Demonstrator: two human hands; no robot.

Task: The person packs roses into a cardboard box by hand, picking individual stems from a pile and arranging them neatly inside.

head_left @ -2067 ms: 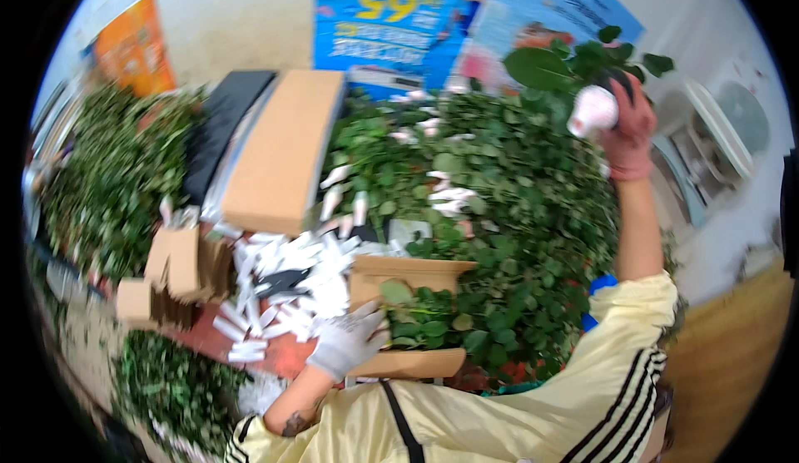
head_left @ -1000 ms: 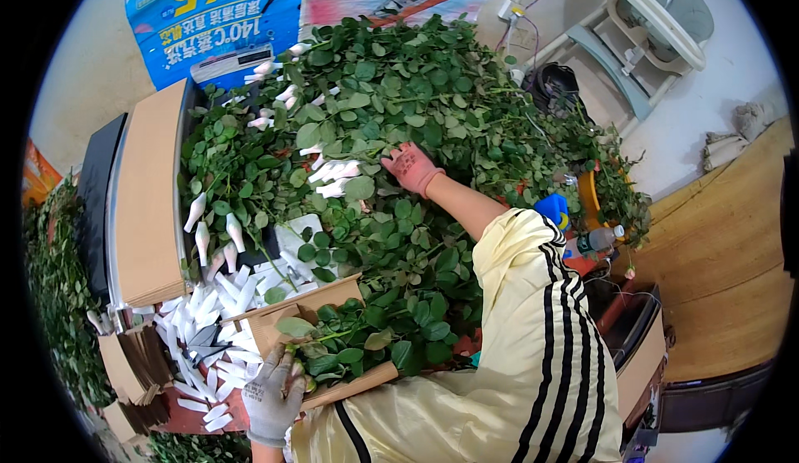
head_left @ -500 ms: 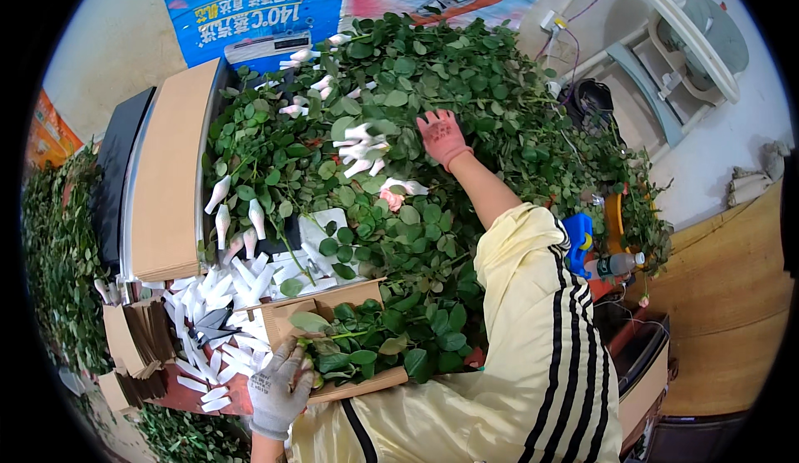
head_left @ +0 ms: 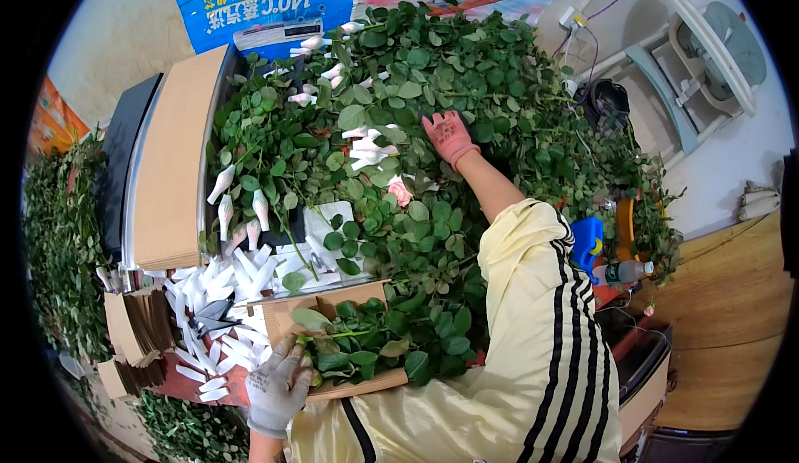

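Note:
A bunch of leafy rose stems (head_left: 399, 342) lies in an opened sheet of brown cardboard (head_left: 287, 317) in front of me. At its left end, my left hand (head_left: 279, 388), in a grey glove, closes around the flower-head end beside the cardboard edge. My right hand (head_left: 452, 138), in a pink glove, reaches forward into the large heap of roses (head_left: 499, 72). Its fingers are somewhat apart over the leaves, and nothing shows in them. White-sleeved rose heads (head_left: 370, 148) and a bare pink rose (head_left: 400, 191) lie to its left.
White foam sleeves (head_left: 220, 288) are piled at the left beside folded cardboard pieces (head_left: 137, 334). Behind them stands a stack of tall cardboard sheets (head_left: 179, 163). A blue tape dispenser (head_left: 587, 242) and a plastic bottle (head_left: 622, 272) sit by my right elbow. A white high chair (head_left: 707, 55) stands at the far right.
The view has shifted slightly. My right hand stays among the leaves, its fingers now a little lower into them. My left hand keeps its place on the bunch.

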